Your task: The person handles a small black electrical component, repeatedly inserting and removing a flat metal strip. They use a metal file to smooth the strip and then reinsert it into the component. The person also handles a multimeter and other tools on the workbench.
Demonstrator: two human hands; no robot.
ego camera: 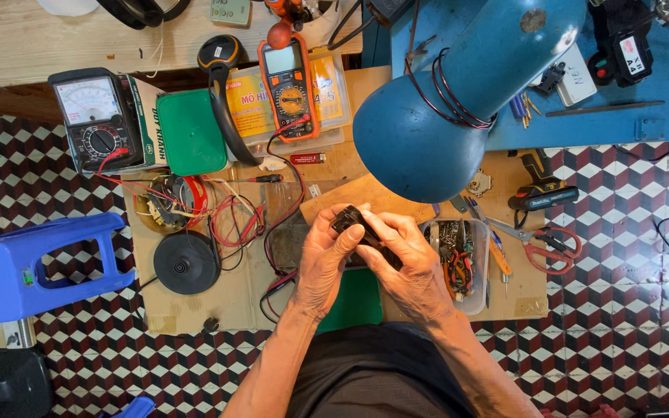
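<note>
Above the hands: a big blue lamp shade (420, 139) hangs over the work, dark wire looped round its neck.
Floor: red, white and black patterned tiles (621, 310) run under everything.
Work surface: a sheet of brown cardboard (234, 298) lies flat on the tiles, carrying most of the tools.
Stool: a blue plastic stool (32, 267) lies at the left, well apart from the hands.
Meters: an analog multimeter (94, 120) sits upper left; an orange digital multimeter (289, 85) lies on a clear plastic box, its red and black leads trailing down toward the hands.
Green lid: a green flat case (190, 131) rests between the two meters.
Black disc: a round black base (186, 262) lies left of the hands, beside tangled red wires.
Tray: a clear tub (475, 298) holding pliers and small bits stands just right of the hands.
Scissors: red-handled scissors (547, 248) lie right of the tub.
Left hand (327, 263): grip closed round the small black part (354, 224), thumb pressed on its side.
Right hand (408, 259): grip also wrapped on the same part, fingers curled over it.
Black part: held up between both hands, above the cardboard, in front of the person's lap.
</note>
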